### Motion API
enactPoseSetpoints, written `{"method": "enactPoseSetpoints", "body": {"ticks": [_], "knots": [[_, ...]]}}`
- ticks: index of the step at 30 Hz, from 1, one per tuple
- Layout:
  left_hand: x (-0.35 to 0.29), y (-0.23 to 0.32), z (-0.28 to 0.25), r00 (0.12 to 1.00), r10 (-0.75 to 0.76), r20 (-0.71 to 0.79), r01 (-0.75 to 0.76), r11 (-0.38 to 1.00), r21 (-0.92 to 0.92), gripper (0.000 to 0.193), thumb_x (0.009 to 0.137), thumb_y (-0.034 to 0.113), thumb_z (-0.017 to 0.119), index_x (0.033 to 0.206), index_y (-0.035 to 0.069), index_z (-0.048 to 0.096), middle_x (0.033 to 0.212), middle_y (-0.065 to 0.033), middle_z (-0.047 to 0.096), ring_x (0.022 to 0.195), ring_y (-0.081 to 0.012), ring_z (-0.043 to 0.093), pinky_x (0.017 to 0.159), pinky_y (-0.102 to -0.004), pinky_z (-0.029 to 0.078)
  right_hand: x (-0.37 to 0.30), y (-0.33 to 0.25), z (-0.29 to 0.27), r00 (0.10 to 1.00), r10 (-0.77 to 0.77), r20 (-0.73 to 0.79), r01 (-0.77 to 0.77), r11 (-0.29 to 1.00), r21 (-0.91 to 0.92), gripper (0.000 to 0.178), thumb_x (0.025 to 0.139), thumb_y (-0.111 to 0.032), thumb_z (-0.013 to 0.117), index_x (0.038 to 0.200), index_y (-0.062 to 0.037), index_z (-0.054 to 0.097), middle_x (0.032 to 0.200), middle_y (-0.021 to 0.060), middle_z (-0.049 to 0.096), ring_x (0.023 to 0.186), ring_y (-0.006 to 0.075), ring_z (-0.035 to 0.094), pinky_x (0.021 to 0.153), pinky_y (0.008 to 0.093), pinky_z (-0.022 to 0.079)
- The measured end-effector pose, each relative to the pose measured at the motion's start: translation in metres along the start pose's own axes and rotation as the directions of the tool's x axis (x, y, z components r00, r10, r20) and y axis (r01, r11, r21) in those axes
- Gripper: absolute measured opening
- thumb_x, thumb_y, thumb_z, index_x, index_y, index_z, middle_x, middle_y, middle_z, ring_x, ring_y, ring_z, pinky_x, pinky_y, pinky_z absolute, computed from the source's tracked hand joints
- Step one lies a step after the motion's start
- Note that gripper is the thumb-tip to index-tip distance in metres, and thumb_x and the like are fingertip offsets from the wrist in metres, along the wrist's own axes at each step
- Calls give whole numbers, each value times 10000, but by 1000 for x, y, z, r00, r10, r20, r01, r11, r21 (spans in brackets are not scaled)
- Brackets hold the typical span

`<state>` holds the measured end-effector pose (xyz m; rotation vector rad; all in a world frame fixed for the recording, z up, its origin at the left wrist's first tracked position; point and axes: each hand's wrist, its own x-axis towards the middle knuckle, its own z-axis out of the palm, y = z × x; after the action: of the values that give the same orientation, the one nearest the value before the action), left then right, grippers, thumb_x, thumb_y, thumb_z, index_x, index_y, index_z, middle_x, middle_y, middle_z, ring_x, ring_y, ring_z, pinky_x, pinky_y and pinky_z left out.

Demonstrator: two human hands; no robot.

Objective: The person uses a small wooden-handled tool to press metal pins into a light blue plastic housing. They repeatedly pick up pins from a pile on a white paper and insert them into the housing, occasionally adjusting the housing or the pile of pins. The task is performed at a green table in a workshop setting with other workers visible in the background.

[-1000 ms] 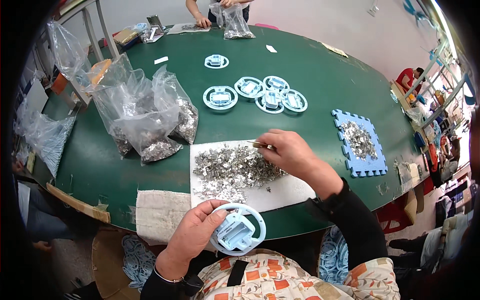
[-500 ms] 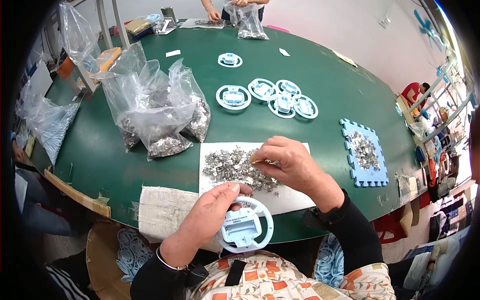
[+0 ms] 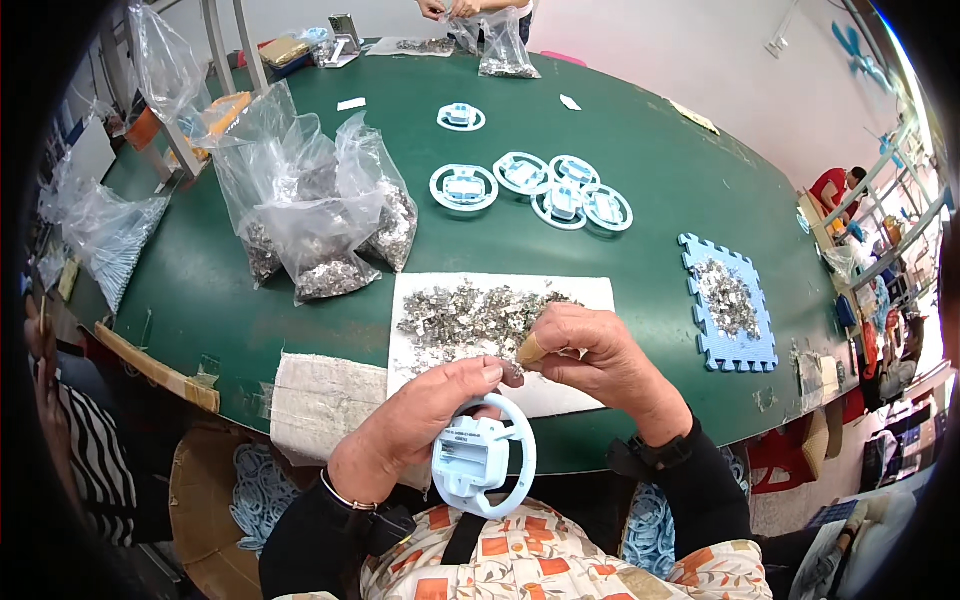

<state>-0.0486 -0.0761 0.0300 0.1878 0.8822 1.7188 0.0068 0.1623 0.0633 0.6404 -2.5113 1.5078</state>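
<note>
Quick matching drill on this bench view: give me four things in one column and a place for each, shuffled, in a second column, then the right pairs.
Things:
1. left hand
2. right hand
3. blue foam mat
4. clear bags

Places:
A. far right on the green table, bearing small metal parts
B. left of the white sheet
C. gripping the white round part
D. over the sheet, pinching a small piece

Pairs: 1-C, 2-D, 3-A, 4-B

"What sort of place is this?"

"A small assembly workshop. My green worktable (image 3: 640,150) carries clear bags of metal parts (image 3: 320,215), a loose heap of them on white paper (image 3: 480,315), and finished white ring-shaped housings (image 3: 550,190). Another worker sits opposite."
</note>
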Motion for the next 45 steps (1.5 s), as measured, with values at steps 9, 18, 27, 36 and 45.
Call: {"method": "enactPoseSetpoints", "body": {"ticks": [9, 18, 27, 36, 45], "knots": [[16, -19, 19, 955, 247, -167, -212, 956, 200, 178, 1065, 232, 603, 1144, 75, 630, 950, 37, 631, 792, -15, 602, 698, -194, 521, -26, -19, 3, 940, 320, -123, -292, 935, 199, 163, 907, -62, 765, 1057, -17, 720, 843, 15, 691, 758, 73, 617, 651, 246, 487], [26, -34, 27, 927, 355, -122, -256, 836, 486, 221, 1088, 261, 563, 1120, 57, 643, 887, 49, 581, 783, -40, 554, 721, -204, 483, -42, -16, 5, 843, 529, -101, -457, 802, 386, 123, 964, -109, 695, 1010, 5, 702, 838, -63, 624, 738, 13, 487, 626, 209, 424], [19, -35, 34, 944, 256, -207, -176, 924, 339, 316, 1102, 264, 516, 1225, 12, 662, 939, 11, 675, 814, -27, 609, 727, -198, 517, -88, -27, 3, 871, 416, -261, -363, 904, 228, 50, 918, -47, 714, 935, -8, 687, 849, -29, 588, 718, 47, 484, 629, 229, 403], [27, -58, 31, 873, 427, -235, -305, 855, 419, 346, 1118, 257, 488, 1301, -2, 627, 983, -6, 685, 844, -25, 579, 744, -196, 495, -98, -29, 39, 866, 266, -424, -316, 948, -49, 90, 882, 4, 732, 960, 9, 686, 871, 72, 665, 705, 113, 612, 616, 253, 492], [34, -75, 30, 855, 459, -243, -278, 800, 532, 330, 1116, 170, 454, 1353, -19, 586, 1049, -26, 678, 916, -39, 590, 806, -208, 507, -101, -16, 44, 875, 234, -423, -353, 907, -230, 130, 811, 5, 746, 909, -18, 664, 834, 93, 666, 726, 229, 668, 621, 322, 536]]}}
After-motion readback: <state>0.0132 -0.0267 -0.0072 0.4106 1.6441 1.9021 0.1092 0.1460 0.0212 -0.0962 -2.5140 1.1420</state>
